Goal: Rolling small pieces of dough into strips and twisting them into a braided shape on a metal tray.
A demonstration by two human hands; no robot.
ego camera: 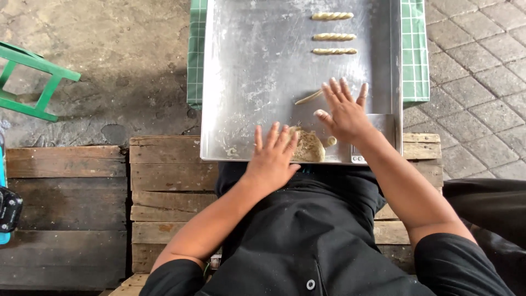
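A large steel tray [246, 66] lies in front of me. My right hand [345, 112] is flat, fingers spread, pressing on a thin strand of dough [308, 98] that sticks out to the left of it. My left hand [272, 156] rests flat with fingers apart at the tray's near edge, touching a lump of brownish dough [309, 147]. Three twisted dough sticks lie in a column at the far right of the tray: [332, 16], [334, 37], [334, 51].
The tray sits on a green checked cloth [415, 55] and a wooden pallet [164, 175]. A green stool [33, 82] stands at the far left on concrete. Paving stones lie to the right.
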